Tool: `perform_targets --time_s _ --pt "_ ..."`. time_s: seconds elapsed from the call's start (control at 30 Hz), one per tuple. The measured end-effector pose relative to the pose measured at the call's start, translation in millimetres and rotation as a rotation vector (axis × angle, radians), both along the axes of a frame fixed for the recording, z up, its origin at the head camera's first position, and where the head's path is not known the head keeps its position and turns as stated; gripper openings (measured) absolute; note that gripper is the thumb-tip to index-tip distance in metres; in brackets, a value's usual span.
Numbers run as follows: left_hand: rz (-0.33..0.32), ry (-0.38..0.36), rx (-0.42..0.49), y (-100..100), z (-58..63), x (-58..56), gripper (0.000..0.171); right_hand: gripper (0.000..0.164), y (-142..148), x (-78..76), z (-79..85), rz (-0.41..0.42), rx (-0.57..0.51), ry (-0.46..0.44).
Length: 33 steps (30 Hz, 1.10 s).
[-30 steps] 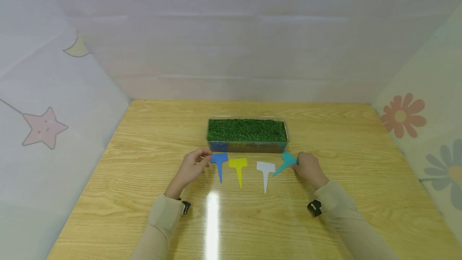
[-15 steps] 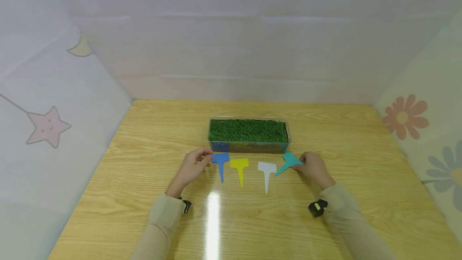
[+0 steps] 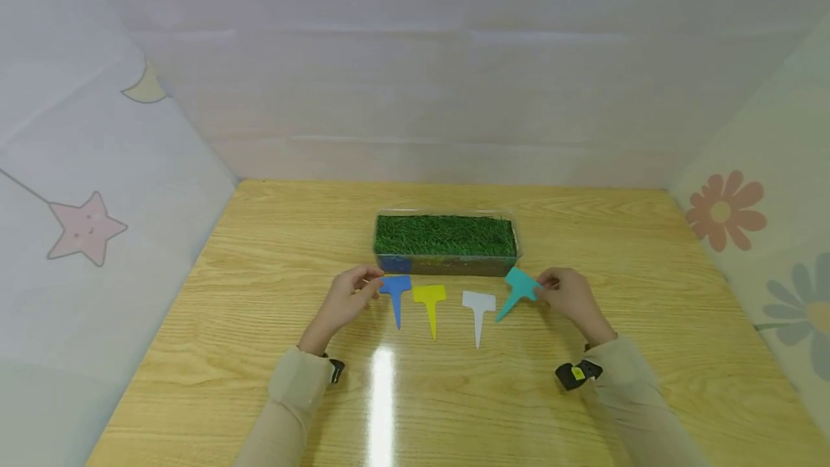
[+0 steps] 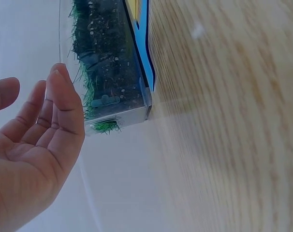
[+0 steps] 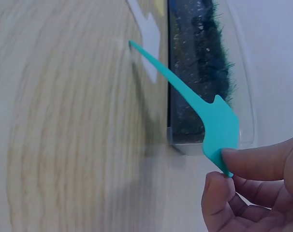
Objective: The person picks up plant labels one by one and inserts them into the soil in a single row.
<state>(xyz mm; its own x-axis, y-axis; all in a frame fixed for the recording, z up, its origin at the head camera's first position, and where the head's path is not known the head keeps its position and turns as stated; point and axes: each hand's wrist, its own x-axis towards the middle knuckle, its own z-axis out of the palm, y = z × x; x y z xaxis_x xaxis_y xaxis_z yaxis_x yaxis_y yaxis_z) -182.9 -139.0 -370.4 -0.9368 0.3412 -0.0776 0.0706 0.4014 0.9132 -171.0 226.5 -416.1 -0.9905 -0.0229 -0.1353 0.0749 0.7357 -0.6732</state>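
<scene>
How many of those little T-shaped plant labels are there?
4. On the wooden table, left to right: blue label, yellow label, white label. The right hand pinches the teal label.

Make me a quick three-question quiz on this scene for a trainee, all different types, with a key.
1. Fill the gap: in the head view, between the blue tag and the white tag lies the ____.
2. True or false: the white tag is planted in the grass.
3. The right hand pinches: A, the white tag; B, the teal tag; C, the blue tag.
Key: 1, yellow tag; 2, false; 3, B.
</scene>
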Motion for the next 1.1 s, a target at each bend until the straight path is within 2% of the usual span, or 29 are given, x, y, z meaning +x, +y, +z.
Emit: perform_targets --time_s 0.13,0.4,0.67,0.83,0.9,1.1 --pt "0.012 0.000 -0.005 0.6 0.2 -0.2 0.022 0.015 -1.6 0.3 2.9 0.020 -0.004 0.049" --pt "-0.003 -0.021 0.031 0.8 -2.2 -1.1 0.021 0.012 -10.5 0.9 12.3 0.099 -0.140 0.053" --pt "-0.045 -0.001 0.042 2.3 -4.2 -2.5 0.021 0.005 -25.4 1.8 27.2 0.154 -0.022 0.201" --pt "-0.121 0.073 0.052 0.6 -30.8 -14.2 0.022 0.003 -34.6 1.5 32.9 0.190 0.034 0.273" --pt "-0.154 0.131 0.054 0.8 -40.1 -18.0 0.020 0.004 -38.0 1.4 34.1 0.206 0.048 0.306" --pt "-0.189 0.231 0.005 7.1 -39.3 -18.4 0.016 0.005 -46.6 -0.2 36.3 0.250 0.049 0.385"
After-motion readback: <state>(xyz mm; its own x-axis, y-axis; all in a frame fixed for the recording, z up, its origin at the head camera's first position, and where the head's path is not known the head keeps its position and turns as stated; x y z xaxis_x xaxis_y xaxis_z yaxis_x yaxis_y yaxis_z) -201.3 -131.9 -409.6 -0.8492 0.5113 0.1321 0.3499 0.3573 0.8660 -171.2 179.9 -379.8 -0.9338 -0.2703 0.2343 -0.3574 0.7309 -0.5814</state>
